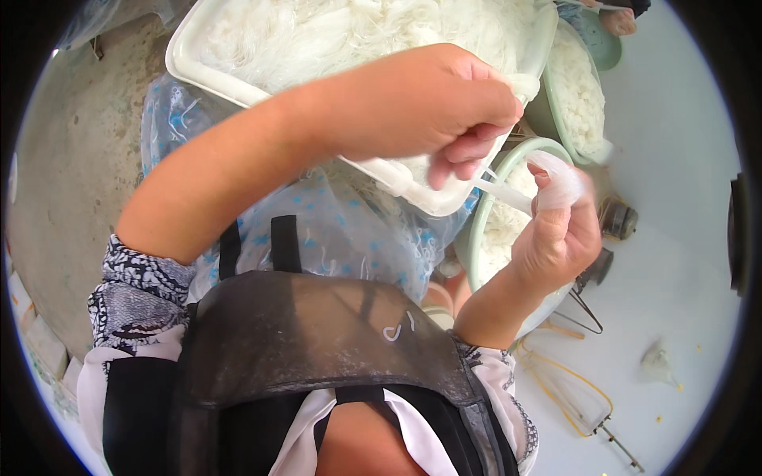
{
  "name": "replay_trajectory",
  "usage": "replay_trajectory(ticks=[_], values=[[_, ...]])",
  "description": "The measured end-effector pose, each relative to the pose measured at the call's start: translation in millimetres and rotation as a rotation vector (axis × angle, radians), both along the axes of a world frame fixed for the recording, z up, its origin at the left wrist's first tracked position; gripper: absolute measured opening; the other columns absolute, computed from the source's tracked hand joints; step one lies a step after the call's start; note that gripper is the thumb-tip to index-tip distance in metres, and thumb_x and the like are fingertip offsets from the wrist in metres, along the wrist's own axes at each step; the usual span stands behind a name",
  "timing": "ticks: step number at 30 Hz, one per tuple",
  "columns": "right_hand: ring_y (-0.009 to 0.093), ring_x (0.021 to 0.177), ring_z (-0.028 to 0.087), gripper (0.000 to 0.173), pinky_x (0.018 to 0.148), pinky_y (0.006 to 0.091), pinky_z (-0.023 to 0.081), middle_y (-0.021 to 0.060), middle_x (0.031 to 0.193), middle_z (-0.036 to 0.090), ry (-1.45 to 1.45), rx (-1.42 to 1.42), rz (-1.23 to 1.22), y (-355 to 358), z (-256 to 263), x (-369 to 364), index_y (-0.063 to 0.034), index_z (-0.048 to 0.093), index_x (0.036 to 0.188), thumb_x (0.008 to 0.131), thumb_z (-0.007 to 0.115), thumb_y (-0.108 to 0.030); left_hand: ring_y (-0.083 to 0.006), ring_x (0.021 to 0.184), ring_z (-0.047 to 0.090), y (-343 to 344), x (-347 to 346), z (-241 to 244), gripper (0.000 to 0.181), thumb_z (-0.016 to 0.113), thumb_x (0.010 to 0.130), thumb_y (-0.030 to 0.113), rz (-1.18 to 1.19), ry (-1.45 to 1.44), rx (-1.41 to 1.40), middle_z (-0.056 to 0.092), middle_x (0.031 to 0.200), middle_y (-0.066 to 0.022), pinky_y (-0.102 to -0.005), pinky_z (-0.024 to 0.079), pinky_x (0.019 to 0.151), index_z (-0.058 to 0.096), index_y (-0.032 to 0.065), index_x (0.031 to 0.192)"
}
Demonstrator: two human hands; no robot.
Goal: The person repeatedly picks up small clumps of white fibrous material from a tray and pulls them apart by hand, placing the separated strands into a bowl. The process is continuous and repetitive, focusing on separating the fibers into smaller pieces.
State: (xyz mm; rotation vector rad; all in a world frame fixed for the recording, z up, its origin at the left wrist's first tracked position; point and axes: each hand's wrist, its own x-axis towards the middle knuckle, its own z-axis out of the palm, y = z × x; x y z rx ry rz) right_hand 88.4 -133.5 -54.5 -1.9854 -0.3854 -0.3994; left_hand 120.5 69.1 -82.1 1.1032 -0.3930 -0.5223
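My right hand is closed around a looped bundle of fine white translucent strands, which wraps over its fingers. A twisted tail of the bundle stretches left towards the fingertips of my left hand. That hand is raised over the near right corner of a white plastic tub, palm turned down and fingers curled. Whether its fingers pinch a strand is hidden from this angle. Inside the tub lies a large heap of similar loose white strands. Right below my hands stands a pale green tub of white clumped material.
Another green tub of white clumps stands at the upper right, near another person's hand. A clear plastic sheet with blue prints covers my lap. A yellow looped cord with a metal rod lies at lower right.
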Motion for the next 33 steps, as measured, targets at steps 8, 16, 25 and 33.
replay_trajectory(ticks=[8,16,25,33], values=[[0.022,0.092,0.058,0.031,0.082,0.0303,0.044,0.0199,0.101,0.063,0.030,0.529,-0.125,-2.6,0.8,9.4,0.0118,0.061,0.098,0.081,0.050,-0.011,-0.0243,0.113,0.056,-75.1,-14.2,-5.5,0.034,0.044,0.098,0.022,0.394,0.348,-0.464,0.056,0.125,-0.0151,-0.0352,0.053,0.081,0.057,-0.0034,0.116],[0.036,0.133,0.033,0.041,0.112,0.0494,0.016,0.0275,0.128,0.051,0.026,0.481,0.119,-29.9,-8.3,12.2,0.0039,0.059,0.102,0.090,0.034,-0.026,-0.0234,0.066,0.057,-65.8,17.0,-4.6,0.015,0.062,0.083,0.017,0.234,-0.852,0.313,0.058,0.071,-0.0113,-0.0326,0.044,0.059,0.065,0.0035,0.086],[0.025,0.077,0.052,0.030,0.067,0.0383,0.044,0.0068,0.089,0.057,0.278,1.022,0.573,-36.4,-16.0,13.5,-0.0121,0.054,0.101,0.102,0.029,-0.029,-0.0088,0.055,0.036,-52.8,11.1,-23.7,0.035,0.046,0.096,0.031,-0.497,0.085,0.191,0.040,0.062,0.0047,-0.0288,0.032,0.051,0.051,0.0044,0.073],[0.013,0.055,0.037,0.030,0.046,0.0234,0.031,0.0043,0.072,0.051,0.373,1.046,0.331,-30.9,-7.9,14.1,-0.0098,0.054,0.101,0.102,0.031,-0.028,-0.0304,0.053,0.039,-65.7,-4.7,-48.3,0.021,0.044,0.081,0.018,-0.118,-0.588,0.560,0.048,0.064,-0.0174,-0.0396,0.037,0.055,0.049,0.0001,0.071]])
